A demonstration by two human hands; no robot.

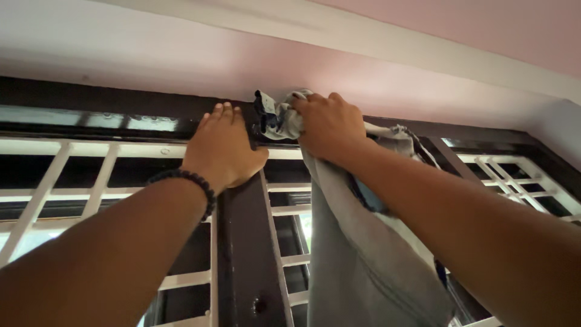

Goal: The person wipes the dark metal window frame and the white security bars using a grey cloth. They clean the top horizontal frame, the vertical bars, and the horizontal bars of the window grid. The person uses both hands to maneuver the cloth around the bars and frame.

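The right hand (330, 124) is bunching a grey cloth (357, 254) in closed fingers against the dark window frame's (121, 112) top edge, while the left hand (221, 148), fingers pressed together, is bracing flat beside it; wiping progress cannot be judged.

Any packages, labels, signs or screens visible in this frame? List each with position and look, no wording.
None in view: no package, label, sign or screen.
What shows instead:
right hand, gripping a bunched grey cloth against the top of the dark frame.
left hand, flat on the frame, black bead bracelet at the wrist.
white window grille, behind both arms.
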